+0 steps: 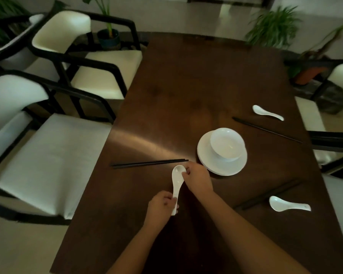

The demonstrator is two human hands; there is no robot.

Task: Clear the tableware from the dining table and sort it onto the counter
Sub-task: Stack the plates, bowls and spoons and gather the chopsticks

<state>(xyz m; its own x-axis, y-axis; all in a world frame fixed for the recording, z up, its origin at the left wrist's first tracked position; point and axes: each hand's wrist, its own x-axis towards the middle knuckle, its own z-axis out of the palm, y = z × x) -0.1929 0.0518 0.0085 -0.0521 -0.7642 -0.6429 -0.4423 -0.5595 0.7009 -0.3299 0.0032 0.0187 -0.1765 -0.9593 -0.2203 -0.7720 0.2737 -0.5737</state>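
Three spoons (177, 179), three chopstick pairs (150, 163) — one bowl (227, 144)

Bowl (227, 144) sits on plates (222, 165), chopsticks (150, 163) to their left.

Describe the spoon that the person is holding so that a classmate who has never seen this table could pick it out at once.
Start at the dark wooden table and find the white bowl on stacked plates. Just nearer and to the left, beside a pair of black chopsticks, is a white spoon. Unlike the two other spoons lying untouched, it is held by the left hand and the right hand.
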